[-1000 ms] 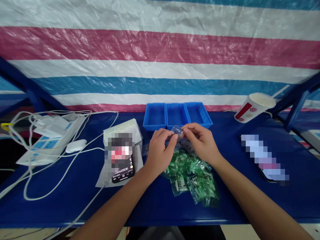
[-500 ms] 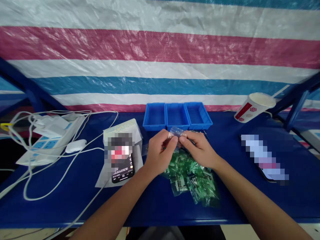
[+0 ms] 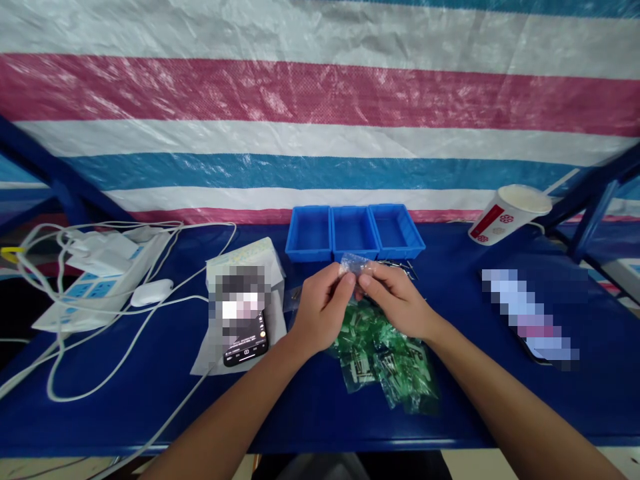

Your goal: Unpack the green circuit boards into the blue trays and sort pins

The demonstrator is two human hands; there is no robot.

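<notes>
Between them my left hand (image 3: 323,303) and my right hand (image 3: 397,297) pinch a small clear plastic bag (image 3: 356,263), thumbs side by side on its near edge. What the bag contains, if anything, is hidden by my fingers. Below the hands lies a pile of green-tinted plastic packets (image 3: 383,353) with metal pieces showing through. Thin metal screws or pins (image 3: 407,268) lie loose beyond my right hand. Left of my left hand another clear bag (image 3: 294,299) is partly covered by it.
Three joined blue bins (image 3: 355,233) stand at the back. A phone (image 3: 245,333) leans on a tissue box (image 3: 245,257) at left, near a power strip (image 3: 95,293) and tangled white cables. At right are a paper cup (image 3: 505,217) with a straw and another phone (image 3: 533,320).
Both hands keep their pinch on the bag and have barely shifted. Slightly more of the loose metal pieces and the clear bag at left shows now.
</notes>
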